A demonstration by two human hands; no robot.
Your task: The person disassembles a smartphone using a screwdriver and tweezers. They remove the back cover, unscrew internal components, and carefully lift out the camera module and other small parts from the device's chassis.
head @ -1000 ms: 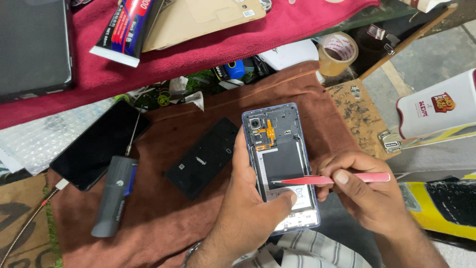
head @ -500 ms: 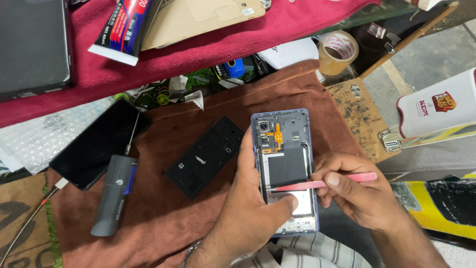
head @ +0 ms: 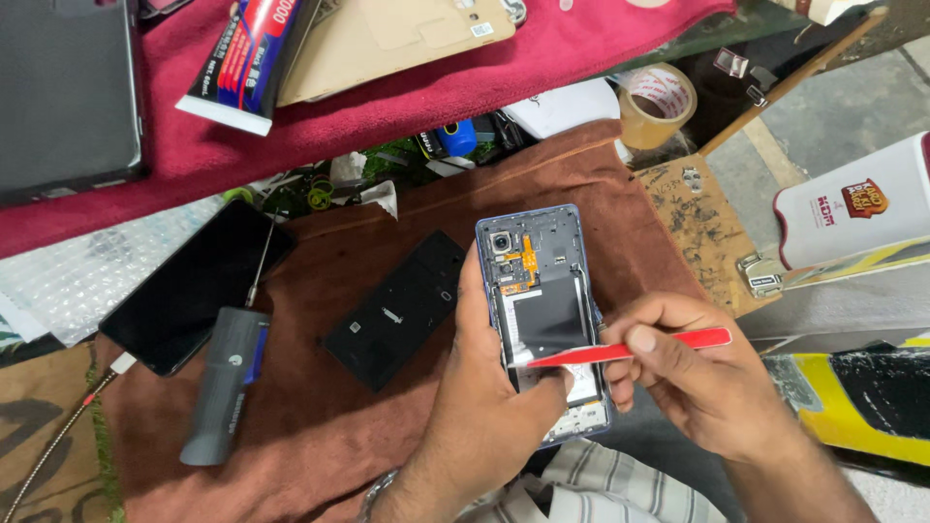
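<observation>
The opened phone [head: 542, 310] had a pale blue frame, a black battery and an orange strip by its camera. The pry tool [head: 630, 350] across it was red. At nine o'clock lay a black back cover [head: 397, 308] on a brown cloth [head: 310, 426], then a grey screwdriver [head: 225, 387] with a blue band. At twelve o'clock spread a crimson cloth [head: 407, 87]. Striped grey-and-white fabric [head: 620, 489] showed at six o'clock.

two phones [head: 542, 320] [head: 194, 286] (one opened), one screwdriver [head: 225, 383], one tape roll [head: 657, 102]

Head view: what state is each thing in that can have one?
Phone: back off, insides showing, gripped by left hand.
Red pry tool: pinched in right hand, tip on the phone's insides.
Black back cover: lying apart.
Second phone: screen dark, cable attached.
Screwdriver: lying flat.
</observation>
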